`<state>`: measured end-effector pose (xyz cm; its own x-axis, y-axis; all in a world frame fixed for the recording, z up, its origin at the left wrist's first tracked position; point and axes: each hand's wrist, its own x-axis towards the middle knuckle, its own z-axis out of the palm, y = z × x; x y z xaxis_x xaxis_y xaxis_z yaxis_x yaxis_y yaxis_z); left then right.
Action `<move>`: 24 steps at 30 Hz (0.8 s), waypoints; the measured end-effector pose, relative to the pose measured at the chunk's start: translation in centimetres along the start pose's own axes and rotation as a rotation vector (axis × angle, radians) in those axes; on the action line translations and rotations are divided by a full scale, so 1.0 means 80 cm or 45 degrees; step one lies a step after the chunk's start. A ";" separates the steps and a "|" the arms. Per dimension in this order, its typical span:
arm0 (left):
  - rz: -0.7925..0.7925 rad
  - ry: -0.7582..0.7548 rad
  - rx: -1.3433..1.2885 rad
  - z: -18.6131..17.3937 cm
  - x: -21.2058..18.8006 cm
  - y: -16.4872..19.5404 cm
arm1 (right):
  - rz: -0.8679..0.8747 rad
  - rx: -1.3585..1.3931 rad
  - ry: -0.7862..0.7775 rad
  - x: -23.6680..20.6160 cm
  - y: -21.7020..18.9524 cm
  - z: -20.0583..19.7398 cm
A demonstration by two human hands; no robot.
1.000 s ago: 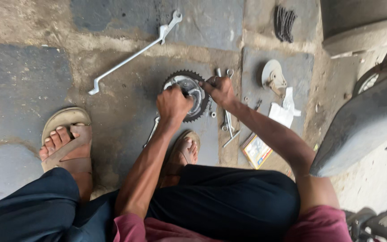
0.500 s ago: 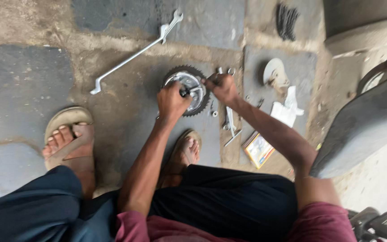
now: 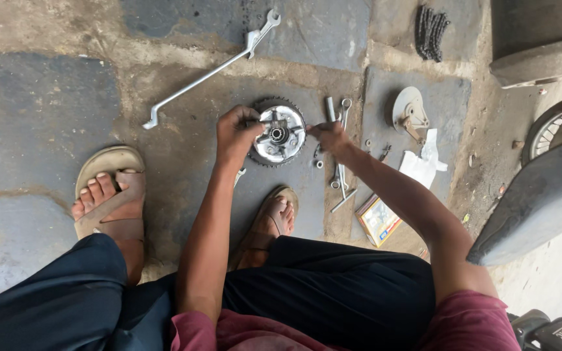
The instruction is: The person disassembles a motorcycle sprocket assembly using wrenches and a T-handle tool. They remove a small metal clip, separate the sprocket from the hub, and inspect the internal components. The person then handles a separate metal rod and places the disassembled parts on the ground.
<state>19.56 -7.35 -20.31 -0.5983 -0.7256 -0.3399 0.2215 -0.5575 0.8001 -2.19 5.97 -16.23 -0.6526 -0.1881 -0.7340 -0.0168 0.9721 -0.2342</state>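
Head view, looking straight down past my knees. The sprocket hub (image 3: 278, 133), a round toothed disc with a bright metal centre, lies flat on the stone floor (image 3: 47, 110) directly ahead of me, between my two hands. My left hand (image 3: 237, 133) is curled closed on the disc's left edge, fingers and thumb pinched on something small and thin there; what it is I cannot tell. My right hand (image 3: 328, 135) touches the right edge, fingers drawn together on a small part that is also too small to name. The two hands sit apart, one on each side of the disc. Both are about equally near; the left covers more of the rim. The disc has no long axis; its face points up at the camera.

Surroundings: a long bent rod (image 3: 209, 71) lies diagonally beyond the disc, to the left. Wrenches (image 3: 341, 153) lie just right of the disc, running away from me. Farther right are a round metal plate (image 3: 410, 112), a white rag (image 3: 424, 162) and a small flat box (image 3: 378, 220). A coiled chain (image 3: 429, 31) rests at the top. A motorcycle seat (image 3: 541, 201) fills the right edge. My sandalled feet (image 3: 108, 195) flank the work.
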 end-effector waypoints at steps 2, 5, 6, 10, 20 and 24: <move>-0.104 -0.053 -0.342 -0.011 0.004 0.001 | -0.278 -0.157 0.132 0.012 -0.012 -0.020; -0.181 -0.098 -0.586 -0.020 0.005 0.003 | -0.450 0.160 0.017 0.014 -0.012 -0.053; -0.185 -0.107 -0.620 -0.020 0.006 0.003 | -0.476 0.359 -0.073 0.011 -0.016 -0.067; -0.163 -0.151 -0.580 -0.009 0.002 0.003 | -0.738 0.708 -0.663 -0.017 -0.045 -0.069; -0.038 -0.182 -0.356 0.013 -0.003 0.001 | -1.016 0.444 -0.575 -0.070 -0.086 -0.063; -0.027 -0.163 -0.364 0.013 -0.001 0.000 | -1.063 0.347 -0.553 -0.072 -0.083 -0.066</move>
<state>18.82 -6.85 -19.77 -0.6934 -0.6657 -0.2758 0.4044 -0.6762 0.6158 -2.34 1.37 -7.07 -0.1738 -0.8890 -0.4237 -0.1350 0.4477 -0.8839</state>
